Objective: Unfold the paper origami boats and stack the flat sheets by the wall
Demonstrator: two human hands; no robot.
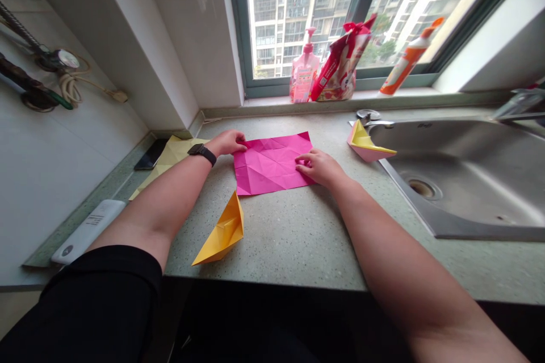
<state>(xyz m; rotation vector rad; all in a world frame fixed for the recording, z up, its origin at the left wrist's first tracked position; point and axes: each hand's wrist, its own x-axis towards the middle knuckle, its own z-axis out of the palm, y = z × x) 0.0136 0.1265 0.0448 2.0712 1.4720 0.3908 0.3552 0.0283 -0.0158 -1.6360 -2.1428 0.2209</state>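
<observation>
A creased pink paper sheet (271,163) lies flat on the speckled green counter (298,238). My left hand (229,142), with a black watch on its wrist, rests curled on the sheet's upper left corner. My right hand (318,167) pinches the sheet's right edge with curled fingers. An orange folded paper boat (222,233) stands near the front edge, just below the sheet. A second folded boat, pink outside and yellow inside (367,145), sits at the sink's left corner. A pale yellow creased sheet (170,160) lies under my left forearm.
A steel sink (468,176) fills the right side. On the window sill stand a pink pump bottle (304,72), a red pouch (343,62) and an orange-capped bottle (407,60). A dark phone (150,155) and a white remote (87,231) lie at the left wall.
</observation>
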